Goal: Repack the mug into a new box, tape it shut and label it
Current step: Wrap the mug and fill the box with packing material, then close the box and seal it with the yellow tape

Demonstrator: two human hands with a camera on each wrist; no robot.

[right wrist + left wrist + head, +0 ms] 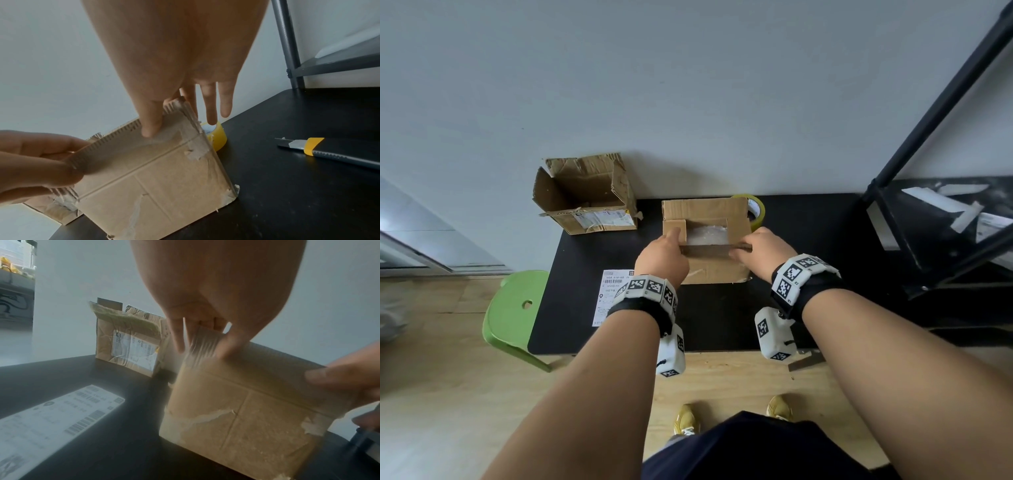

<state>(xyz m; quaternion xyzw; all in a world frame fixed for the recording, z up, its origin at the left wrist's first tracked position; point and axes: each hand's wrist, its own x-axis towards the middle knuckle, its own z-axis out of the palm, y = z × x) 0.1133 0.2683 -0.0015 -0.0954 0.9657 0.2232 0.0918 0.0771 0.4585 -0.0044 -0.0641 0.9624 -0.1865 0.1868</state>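
Observation:
The new cardboard box (pixel 709 272) stands mid-table with its far flap folded over and its top still partly uncovered. Clear bubble wrap (pixel 707 234) shows through the gap; the mug itself is hidden. My left hand (pixel 675 237) pinches the left end of the near flap (pixel 705 251), thumb in front and fingers behind (pixel 179 340). My right hand (pixel 739 253) pinches the same flap's right end, thumb (pixel 151 125) on its outer face, with two fingers held straight beside the box (pixel 164 194).
A torn old box (pixel 585 198) stands open at the back left. A yellow tape roll (pixel 758 210) sits behind the new box, a utility knife (pixel 318 149) to its right, a shipping label (pixel 609 294) front left. A green stool (pixel 513 315) stands left, a black shelf (pixel 945 222) right.

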